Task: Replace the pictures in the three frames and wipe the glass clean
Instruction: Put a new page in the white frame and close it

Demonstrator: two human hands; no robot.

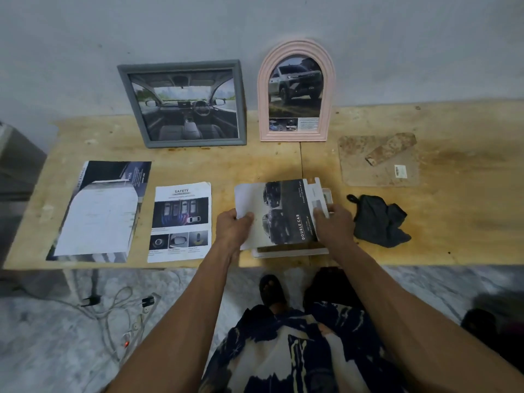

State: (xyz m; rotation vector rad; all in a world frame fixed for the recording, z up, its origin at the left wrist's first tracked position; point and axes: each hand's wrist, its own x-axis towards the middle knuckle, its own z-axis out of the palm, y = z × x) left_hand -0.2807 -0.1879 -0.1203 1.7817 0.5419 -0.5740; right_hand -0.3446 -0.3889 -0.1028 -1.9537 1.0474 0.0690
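The left hand (233,226) is pinching the near-left edge of the "DOUBLE CAB" brochure page (279,214), thumb on top. The right hand (334,222) is gripping its right edge. The page is lying between both hands, over a white frame (289,251) on the wooden table (453,222).

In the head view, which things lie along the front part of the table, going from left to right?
Dark brochure page → SAFETY page → left hand → DOUBLE CAB picture → right hand → black cloth.
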